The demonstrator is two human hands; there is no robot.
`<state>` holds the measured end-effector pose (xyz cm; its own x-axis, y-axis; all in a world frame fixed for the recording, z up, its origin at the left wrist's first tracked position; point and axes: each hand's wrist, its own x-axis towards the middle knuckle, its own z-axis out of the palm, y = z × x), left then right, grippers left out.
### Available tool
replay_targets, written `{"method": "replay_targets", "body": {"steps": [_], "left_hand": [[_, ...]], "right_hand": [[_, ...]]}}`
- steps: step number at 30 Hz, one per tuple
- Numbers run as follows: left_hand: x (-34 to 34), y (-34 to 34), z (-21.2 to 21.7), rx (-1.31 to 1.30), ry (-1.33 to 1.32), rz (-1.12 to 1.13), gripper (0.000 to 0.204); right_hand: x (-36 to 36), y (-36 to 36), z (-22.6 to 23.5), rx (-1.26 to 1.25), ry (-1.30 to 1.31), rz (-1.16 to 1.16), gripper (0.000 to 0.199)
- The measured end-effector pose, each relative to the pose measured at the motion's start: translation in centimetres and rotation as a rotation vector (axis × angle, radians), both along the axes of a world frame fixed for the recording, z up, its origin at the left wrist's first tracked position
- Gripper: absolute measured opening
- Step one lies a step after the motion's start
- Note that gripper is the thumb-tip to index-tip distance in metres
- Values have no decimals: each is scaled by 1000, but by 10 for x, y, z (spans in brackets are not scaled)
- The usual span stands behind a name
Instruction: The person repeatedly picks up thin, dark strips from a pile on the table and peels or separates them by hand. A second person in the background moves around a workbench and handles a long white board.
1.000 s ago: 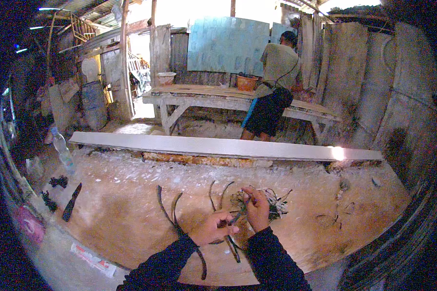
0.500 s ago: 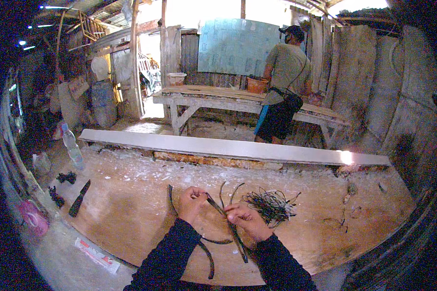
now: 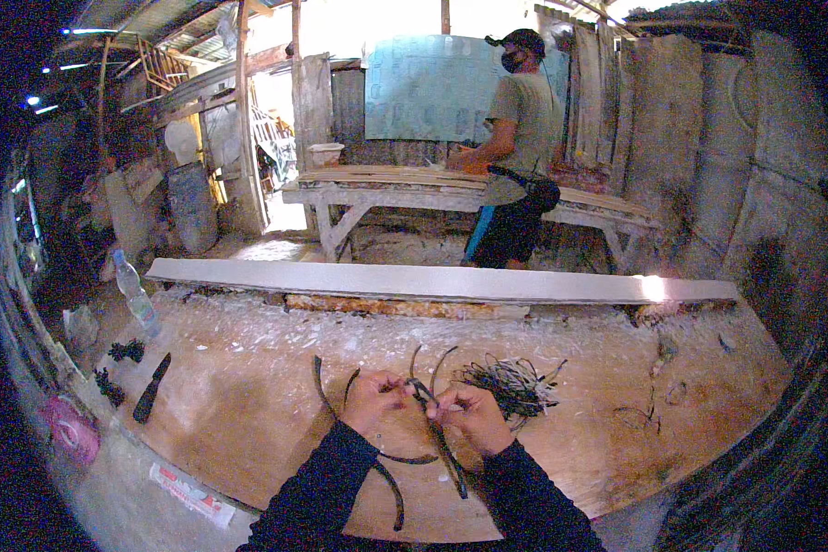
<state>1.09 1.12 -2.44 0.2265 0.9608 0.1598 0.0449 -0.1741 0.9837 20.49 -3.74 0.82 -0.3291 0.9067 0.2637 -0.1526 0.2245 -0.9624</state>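
Note:
My left hand [image 3: 374, 400] and my right hand [image 3: 474, 419] are close together over the wooden board, both closed in a pinch on a thin dark strip [image 3: 420, 390]. Between my fingertips the strip bends; whether it is knotted is too small to tell. Dark lengths [image 3: 449, 460] hang below my right hand to the board, and a short dark end rises beside my left hand. Loose curved dark strips [image 3: 391, 497] lie around my hands. Just beyond my right hand is a tangled pile of thin dark cords [image 3: 509, 386].
A dark knife [image 3: 152, 388] and small black bundles [image 3: 126, 350] lie at the left, near a clear plastic bottle [image 3: 136, 294]. A long pale plank [image 3: 432, 281] runs along the board's far edge. Beyond it a person [image 3: 522, 129] stands at a long bench [image 3: 386, 191].
My left hand has moved slightly right and down, closer to my right hand. The strip stretched between them is now bent at my fingertips. The person behind has turned left and moved an arm.

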Motion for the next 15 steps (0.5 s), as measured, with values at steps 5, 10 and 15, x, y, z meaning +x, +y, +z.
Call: {"method": "replay_targets", "body": {"steps": [5, 10, 15], "left_hand": [[12, -11, -1, 3, 133, -218, 16], [37, -31, -5, 200, -75, -487, 14], [38, -45, 16, -141, -184, -586, 16]], "right_hand": [[8, 28, -26, 215, -74, -411, 10], [23, 37, -28, 69, 95, -594, 11], [16, 26, -11, 245, -103, -701, 15]]}}
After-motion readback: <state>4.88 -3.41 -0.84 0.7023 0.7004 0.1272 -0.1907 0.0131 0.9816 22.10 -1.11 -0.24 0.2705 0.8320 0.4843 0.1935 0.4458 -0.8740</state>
